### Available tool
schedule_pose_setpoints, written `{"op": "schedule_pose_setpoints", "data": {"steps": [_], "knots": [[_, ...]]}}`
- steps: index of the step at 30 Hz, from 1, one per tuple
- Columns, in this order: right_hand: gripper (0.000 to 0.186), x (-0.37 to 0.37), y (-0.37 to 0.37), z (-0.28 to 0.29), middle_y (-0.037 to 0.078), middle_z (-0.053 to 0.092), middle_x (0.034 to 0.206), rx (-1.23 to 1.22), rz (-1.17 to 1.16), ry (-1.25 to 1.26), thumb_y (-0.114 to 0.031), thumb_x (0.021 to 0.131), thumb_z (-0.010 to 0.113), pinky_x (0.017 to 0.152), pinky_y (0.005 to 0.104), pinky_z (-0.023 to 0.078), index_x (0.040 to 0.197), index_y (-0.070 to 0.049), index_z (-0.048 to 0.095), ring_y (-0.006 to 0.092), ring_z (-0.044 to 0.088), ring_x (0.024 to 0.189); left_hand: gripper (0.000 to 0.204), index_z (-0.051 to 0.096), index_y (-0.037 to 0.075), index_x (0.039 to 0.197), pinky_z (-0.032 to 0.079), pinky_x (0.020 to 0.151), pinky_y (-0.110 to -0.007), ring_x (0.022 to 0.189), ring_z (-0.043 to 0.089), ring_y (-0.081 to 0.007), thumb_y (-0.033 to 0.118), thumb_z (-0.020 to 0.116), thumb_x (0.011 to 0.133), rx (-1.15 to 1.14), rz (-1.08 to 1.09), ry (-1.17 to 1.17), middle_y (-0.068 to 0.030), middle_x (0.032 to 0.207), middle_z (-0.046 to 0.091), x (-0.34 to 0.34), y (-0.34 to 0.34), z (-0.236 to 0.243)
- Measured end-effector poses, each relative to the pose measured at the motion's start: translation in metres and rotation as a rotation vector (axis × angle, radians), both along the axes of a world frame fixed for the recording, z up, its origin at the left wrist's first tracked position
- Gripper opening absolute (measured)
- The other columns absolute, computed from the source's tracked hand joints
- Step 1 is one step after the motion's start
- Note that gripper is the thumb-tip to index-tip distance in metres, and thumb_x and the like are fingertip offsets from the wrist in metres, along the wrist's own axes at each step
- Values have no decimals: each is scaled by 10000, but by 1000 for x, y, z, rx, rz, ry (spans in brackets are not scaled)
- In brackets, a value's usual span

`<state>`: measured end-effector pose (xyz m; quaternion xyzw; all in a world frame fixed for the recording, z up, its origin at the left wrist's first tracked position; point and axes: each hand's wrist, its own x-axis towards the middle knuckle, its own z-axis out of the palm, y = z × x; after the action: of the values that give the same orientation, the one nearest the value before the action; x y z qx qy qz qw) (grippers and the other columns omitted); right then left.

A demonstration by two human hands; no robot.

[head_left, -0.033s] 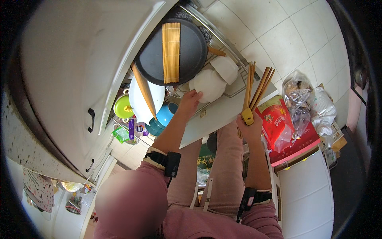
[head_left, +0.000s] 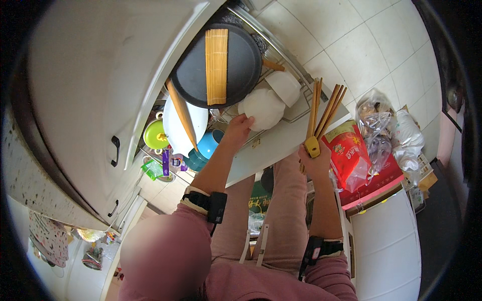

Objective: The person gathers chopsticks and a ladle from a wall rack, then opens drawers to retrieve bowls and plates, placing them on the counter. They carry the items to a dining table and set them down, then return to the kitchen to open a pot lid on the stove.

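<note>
My left hand [head_left: 238, 129] is closed at the near edge of a white bowl [head_left: 263, 111] in the pulled-out drawer, thumb and fingers pinching its rim. Beside it, a second white bowl [head_left: 284, 88] leans at the drawer's right side. My right hand [head_left: 316, 158] is held off to the right, gripping a bunch of wooden chopsticks [head_left: 329, 111] that fan upward. A yellow-handled tool [head_left: 312, 146] sits in the same grip; its kind is hidden by the hand.
In the drawer lie a dark round pan [head_left: 188, 75] with a bamboo rolling mat [head_left: 216, 65] on it, a wooden rolling pin [head_left: 182, 114], a blue bowl [head_left: 211, 144] and a green lid [head_left: 154, 134]. Red packages [head_left: 346, 155] and plastic bags [head_left: 376, 130] stand at right; cabinet doors [head_left: 100, 75] at left.
</note>
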<state>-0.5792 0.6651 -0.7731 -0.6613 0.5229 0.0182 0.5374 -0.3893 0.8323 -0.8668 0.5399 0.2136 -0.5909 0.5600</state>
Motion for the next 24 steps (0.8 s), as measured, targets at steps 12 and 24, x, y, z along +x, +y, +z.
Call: {"op": "schedule_pose_setpoints", "data": {"steps": [12,24], "knots": [[248,8,0,7,142,604,642,43,-64,62,-187,712,673,579,347,469,835,16,601,235,623,609,298,546,-24,1143,441,833,-255,932,563,-124,132,570,891,3,-41,14,-53,1036,608,16,36,55],[152,42,-11,194,31,585,659,-4,8,-116,-97,734,670,548,267,449,819,-1,588,98,545,588,123,596,33,797,397,782,-287,877,505,-157,110,692,793,-332,-643,-628,-48,876,536,55,53,394]]}}
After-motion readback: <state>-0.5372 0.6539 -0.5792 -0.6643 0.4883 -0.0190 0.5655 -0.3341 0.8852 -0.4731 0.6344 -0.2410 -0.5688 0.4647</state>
